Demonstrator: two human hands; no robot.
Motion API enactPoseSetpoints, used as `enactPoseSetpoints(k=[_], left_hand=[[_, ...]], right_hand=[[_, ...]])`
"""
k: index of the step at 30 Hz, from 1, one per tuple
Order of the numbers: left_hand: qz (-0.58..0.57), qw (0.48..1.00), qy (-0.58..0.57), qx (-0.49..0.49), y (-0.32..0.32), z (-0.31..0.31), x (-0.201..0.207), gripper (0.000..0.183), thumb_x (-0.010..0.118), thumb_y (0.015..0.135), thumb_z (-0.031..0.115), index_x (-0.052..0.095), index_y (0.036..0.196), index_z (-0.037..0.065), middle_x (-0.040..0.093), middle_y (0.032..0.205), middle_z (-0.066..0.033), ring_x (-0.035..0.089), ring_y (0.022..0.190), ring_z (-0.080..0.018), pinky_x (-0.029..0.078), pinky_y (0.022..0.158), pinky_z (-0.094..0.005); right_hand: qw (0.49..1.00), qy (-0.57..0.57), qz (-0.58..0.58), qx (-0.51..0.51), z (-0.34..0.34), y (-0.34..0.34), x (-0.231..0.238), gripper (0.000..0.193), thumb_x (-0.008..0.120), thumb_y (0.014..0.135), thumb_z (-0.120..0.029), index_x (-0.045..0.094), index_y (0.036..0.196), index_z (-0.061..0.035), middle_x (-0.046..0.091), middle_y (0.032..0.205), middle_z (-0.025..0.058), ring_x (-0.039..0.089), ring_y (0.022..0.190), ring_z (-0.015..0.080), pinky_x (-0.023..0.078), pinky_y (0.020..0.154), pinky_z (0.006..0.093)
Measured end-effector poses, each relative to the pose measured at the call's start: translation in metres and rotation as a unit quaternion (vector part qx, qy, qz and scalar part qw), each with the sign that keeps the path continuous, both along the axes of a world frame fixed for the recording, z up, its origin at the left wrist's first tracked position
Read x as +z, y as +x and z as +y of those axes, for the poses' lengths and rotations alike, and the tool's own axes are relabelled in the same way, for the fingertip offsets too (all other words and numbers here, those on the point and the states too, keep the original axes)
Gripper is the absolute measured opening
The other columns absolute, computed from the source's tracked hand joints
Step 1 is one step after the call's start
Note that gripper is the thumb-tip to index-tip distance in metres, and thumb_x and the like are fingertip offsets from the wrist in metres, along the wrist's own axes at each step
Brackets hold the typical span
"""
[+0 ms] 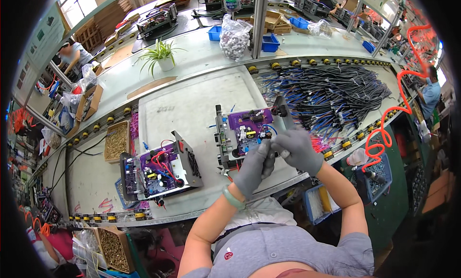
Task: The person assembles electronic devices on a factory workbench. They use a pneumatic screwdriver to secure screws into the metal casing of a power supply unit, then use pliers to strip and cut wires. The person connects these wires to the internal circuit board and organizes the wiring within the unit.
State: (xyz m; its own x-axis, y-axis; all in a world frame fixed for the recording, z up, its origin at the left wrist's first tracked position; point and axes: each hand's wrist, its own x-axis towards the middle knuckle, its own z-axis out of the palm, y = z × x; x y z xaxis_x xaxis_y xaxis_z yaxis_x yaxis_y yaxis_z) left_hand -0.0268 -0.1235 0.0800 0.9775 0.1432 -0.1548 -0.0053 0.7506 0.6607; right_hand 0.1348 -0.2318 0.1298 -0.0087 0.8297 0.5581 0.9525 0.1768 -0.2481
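Note:
Both my hands wear grey gloves and meet over the near right side of an open chassis (231,139) with a purple circuit board (249,118). My left hand (253,166) is closed, thumb against fingers, at the chassis's near edge. Just beside it my right hand (300,151) is closed too and slightly blurred. What their fingers pinch is too small or hidden to make out. A blue wire (270,127) curves up from the board beside my fingertips. To the left stands a second open chassis (161,170) with red wires over its purple board.
A large heap of black cables (336,88) lies at the right. Cardboard trays of small screws (116,142) stand at the left. A potted plant (165,62) and a bag of white parts (235,38) stand on the far ledge. An orange coiled hose (384,129) hangs at the right.

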Motion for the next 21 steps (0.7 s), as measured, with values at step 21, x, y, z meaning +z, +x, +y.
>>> enactPoseSetpoints(k=[21], left_hand=[[0.041, 0.623, 0.733, 0.271, -0.014, -0.037, -0.025, 0.029, 0.072, 0.075, 0.019, 0.064, 0.103, 0.015, 0.058, 0.125, -0.0074, 0.054, 0.113, -0.0295, 0.041, 0.093, -0.0433]], right_hand=[[0.943, -0.264, -0.196, -0.055, 0.066, 0.045, 0.011, 0.01, 0.071, 0.066, -0.013, 0.066, 0.074, -0.0156, 0.064, 0.074, 0.0029, 0.065, 0.076, 0.0259, 0.048, 0.078, 0.0408]])
